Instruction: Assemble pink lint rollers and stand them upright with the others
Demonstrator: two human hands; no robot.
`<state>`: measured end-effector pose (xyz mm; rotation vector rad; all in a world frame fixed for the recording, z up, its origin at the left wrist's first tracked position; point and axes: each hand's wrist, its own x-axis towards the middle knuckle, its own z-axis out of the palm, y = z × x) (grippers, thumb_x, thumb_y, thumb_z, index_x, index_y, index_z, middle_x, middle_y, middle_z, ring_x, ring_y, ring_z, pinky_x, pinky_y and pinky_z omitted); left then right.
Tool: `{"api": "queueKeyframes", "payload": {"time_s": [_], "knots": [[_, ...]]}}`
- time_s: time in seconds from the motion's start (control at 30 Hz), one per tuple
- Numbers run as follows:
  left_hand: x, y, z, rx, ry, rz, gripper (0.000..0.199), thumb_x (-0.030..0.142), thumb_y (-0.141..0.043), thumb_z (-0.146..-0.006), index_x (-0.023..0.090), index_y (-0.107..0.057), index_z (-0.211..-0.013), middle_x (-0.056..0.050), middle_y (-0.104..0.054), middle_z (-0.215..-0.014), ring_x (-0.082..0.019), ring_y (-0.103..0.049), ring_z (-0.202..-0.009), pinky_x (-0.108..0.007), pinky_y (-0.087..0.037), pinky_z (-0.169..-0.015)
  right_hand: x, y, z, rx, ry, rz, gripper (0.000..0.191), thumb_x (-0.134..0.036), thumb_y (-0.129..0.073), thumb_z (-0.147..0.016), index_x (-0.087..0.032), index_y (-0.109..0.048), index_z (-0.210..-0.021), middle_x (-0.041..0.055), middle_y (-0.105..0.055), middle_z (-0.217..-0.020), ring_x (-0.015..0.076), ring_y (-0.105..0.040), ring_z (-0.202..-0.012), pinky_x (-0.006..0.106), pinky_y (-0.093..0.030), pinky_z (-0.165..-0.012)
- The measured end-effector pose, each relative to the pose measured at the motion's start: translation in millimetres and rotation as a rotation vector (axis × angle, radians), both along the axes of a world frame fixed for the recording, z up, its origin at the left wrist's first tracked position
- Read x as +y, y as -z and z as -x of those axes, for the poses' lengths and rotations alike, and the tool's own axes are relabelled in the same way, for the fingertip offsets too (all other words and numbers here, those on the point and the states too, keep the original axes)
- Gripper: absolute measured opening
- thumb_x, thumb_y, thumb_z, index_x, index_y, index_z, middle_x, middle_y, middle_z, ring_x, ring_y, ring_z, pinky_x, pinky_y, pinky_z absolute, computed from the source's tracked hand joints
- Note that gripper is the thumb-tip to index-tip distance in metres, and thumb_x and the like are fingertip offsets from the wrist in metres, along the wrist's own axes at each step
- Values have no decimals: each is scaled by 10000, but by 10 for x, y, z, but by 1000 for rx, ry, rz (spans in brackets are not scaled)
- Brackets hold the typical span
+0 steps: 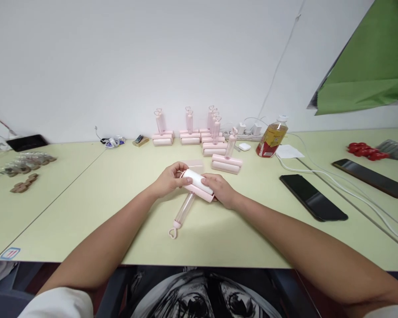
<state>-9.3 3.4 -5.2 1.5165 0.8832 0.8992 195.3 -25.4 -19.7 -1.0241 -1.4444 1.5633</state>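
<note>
Between my two hands is a pink lint roller [202, 193] with a white sticky roll on its head. Its clear handle slants toward me and ends in a pink heart-shaped loop. My left hand [171, 180] grips the left end of the head, thumb on the roll. On the right end, my right hand [220, 189] holds the head with its thumb on the white roll. Just behind the hands lies a pale pink cover piece [195, 166], partly hidden. Several more pink lint rollers [215, 149] stand on their heads by the wall, the nearest one [227, 163] just beyond my right hand.
A drink bottle [272, 137] stands right of the rollers, near white chargers and cables. Two dark phones [313, 197] lie on the right, with red items [367, 151] behind. Small brown pieces [24, 183] and wrapped items [28, 162] lie far left on the pale table [86, 198].
</note>
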Motion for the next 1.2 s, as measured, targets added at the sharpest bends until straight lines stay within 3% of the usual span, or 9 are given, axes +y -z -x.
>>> {"api": "queueKeyframes", "payload": {"time_s": [0.1,0.23,0.43,0.67,0.93,1.07,1.2], "knots": [[17,-9,-4,-32,-27,79,554,375,-880,-561,182,-515,-930,34,-539,-823,-97,-549,-665,-225,-470,-556,37,15,-7,-8,-29,1,313,-478,-608,-787,-171,-620,-844,-51,-490,-516,90,-363,-385,227,-248,-341],[43,18,10,-42,-43,77,519,365,-878,-577,169,-506,-881,45,-522,-783,-80,-523,-643,-207,-433,-546,77,34,-17,-7,-27,16,313,-474,-599,-798,-164,-612,-840,-50,-486,-513,87,-368,-375,217,-248,-314],[72,48,52,-49,54,157,513,329,-877,-571,182,-436,-787,88,-443,-638,-47,-407,-529,-183,-293,-477,99,32,-64,-53,-107,74,484,-460,-711,-728,-154,-648,-1097,-59,-510,-575,65,-354,-404,193,-233,-347],[77,-39,13,-57,60,236,540,317,-882,-541,197,-397,-747,103,-417,-591,-40,-385,-470,-183,-246,-429,92,11,-29,-4,-58,108,546,-490,-726,-675,-122,-675,-1075,-59,-484,-549,63,-333,-425,198,-187,-383],[136,-98,42,-35,50,274,548,323,-884,-521,203,-378,-694,102,-425,-536,-43,-382,-419,-177,-228,-374,97,17,62,72,-7,141,436,-497,-734,-649,-130,-653,-870,-65,-446,-498,60,-317,-408,201,-159,-375],[164,-94,27,-47,42,281,540,313,-883,-510,201,-383,-681,95,-433,-534,-45,-388,-417,-177,-223,-384,118,25,83,95,16,157,430,-474,-740,-652,-134,-664,-903,-69,-438,-490,63,-314,-397,200,-152,-361],[163,-60,-34,-47,-63,215,524,319,-868,-534,193,-369,-633,84,-435,-507,-39,-371,-431,-176,-235,-414,143,50,80,87,92,138,433,-467,-732,-673,-136,-685,-946,-60,-458,-495,76,-342,-411,203,-189,-372]]}}
